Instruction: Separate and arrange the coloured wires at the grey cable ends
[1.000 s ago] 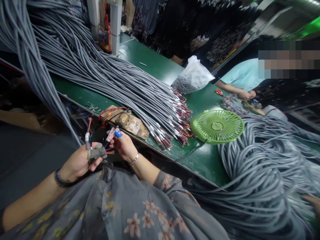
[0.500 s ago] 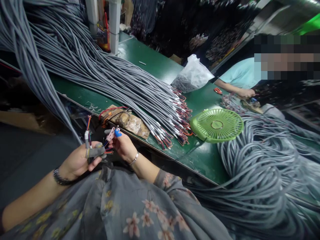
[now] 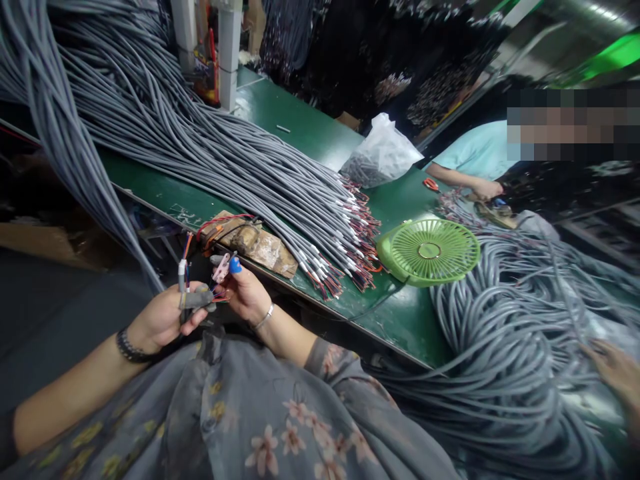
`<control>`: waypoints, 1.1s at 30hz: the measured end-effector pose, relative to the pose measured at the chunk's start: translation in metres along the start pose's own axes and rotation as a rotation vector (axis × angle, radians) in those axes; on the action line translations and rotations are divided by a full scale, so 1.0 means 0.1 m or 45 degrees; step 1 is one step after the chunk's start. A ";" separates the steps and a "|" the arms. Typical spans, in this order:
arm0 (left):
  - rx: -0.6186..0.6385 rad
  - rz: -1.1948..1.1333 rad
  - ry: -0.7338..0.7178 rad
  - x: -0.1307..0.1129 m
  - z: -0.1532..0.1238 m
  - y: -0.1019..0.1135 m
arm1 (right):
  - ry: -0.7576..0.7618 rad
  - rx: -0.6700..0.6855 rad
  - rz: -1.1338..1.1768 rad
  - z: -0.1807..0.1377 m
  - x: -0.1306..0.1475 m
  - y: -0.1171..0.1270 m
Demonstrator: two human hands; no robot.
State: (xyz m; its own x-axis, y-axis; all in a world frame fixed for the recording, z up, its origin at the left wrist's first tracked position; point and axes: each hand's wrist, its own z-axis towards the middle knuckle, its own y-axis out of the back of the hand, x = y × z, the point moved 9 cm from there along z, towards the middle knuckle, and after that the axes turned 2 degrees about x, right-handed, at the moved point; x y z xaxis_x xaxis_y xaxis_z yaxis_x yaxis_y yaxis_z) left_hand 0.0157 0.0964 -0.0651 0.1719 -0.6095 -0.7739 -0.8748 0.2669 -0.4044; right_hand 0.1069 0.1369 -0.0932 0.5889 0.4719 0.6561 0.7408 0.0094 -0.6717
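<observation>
My left hand (image 3: 163, 318) is closed round grey cable ends (image 3: 183, 275); one stripped end with coloured wires sticks up above the fist. A grey finger cot covers its index finger. My right hand (image 3: 245, 293), with blue and pink finger cots, pinches the thin coloured wires (image 3: 219, 294) that fan out from the cable between both hands. Both hands sit over my lap, just in front of the green bench (image 3: 395, 313).
A big sheaf of grey cables (image 3: 240, 167) lies across the bench, stripped ends toward a green fan (image 3: 429, 251). More coiled cable (image 3: 510, 347) fills the right. A brown packet (image 3: 255, 244), a plastic bag (image 3: 383, 159), and a co-worker's hands (image 3: 486, 191) are beyond.
My hands stay together on the wires, shifted slightly right. Another person's hand has come into view at the lower right edge.
</observation>
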 end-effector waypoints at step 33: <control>-0.218 0.080 -0.128 -0.06 -0.26 0.03 | 0.016 -0.031 -0.159 -0.13 0.15 -0.04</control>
State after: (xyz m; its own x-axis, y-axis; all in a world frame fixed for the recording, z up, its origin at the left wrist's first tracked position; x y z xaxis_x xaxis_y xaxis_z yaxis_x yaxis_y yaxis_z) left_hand 0.0005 0.0816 -0.0492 0.1513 -0.5154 -0.8435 -0.9479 0.1663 -0.2716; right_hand 0.1165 0.1321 -0.0761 0.4954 0.4573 0.7386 0.8163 0.0456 -0.5758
